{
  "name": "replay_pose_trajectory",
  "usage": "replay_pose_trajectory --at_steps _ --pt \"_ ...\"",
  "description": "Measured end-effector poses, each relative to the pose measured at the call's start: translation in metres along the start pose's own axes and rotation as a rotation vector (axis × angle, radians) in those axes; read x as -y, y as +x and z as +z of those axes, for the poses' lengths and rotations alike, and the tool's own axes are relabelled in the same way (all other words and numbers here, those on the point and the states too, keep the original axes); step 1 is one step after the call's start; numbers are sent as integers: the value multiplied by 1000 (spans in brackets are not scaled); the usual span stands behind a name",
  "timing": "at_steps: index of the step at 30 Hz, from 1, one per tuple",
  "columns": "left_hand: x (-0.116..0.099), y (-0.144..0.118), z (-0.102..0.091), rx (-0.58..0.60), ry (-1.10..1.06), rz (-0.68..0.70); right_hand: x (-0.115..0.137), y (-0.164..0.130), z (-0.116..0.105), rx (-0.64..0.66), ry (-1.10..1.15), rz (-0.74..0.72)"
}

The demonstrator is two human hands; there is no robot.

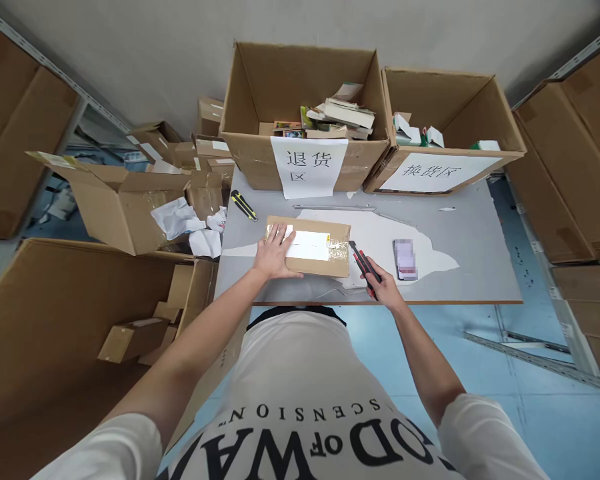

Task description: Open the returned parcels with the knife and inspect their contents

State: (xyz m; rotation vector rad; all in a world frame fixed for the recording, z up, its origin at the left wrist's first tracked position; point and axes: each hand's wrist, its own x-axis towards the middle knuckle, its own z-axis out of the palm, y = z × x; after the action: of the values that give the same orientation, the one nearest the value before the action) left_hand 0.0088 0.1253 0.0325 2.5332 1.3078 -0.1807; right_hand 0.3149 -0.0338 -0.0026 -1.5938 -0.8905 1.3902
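The hands are apart. The left hand (276, 255) lies flat, fingers spread, on the left end of the parcel (320, 266), which sits near the front of the table (485, 267), its label (307, 245) upward. The right hand (384, 285) is closed around a cutter (363, 265), its tip just beside the parcel's right end; whether it touches, I cannot tell.

The phone (405, 259) lies near the right hand, on a white patch (437, 257). A spare cutter (243, 205) rests beyond the parcel's far left corner.

Two open boxes block the table's far side: the large box (250, 160) holds books (347, 117), and the small box (455, 87) holds a few white-and-green packs (434, 137). A sign (309, 167) hangs over the large box's front.

On the left, an open carton (100, 213) with crumpled paper (177, 219) crowds the table; nearer, a deep bin (45, 300) holds small cartons (133, 339). Stacked cartons (555, 180) stand on the right.
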Motion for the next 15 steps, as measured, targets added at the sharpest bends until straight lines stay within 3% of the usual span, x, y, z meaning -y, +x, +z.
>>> replay_pose_trajectory --at_steps 15 --pt "0 0 0 61 -26 -45 10 -20 -28 170 -94 85"
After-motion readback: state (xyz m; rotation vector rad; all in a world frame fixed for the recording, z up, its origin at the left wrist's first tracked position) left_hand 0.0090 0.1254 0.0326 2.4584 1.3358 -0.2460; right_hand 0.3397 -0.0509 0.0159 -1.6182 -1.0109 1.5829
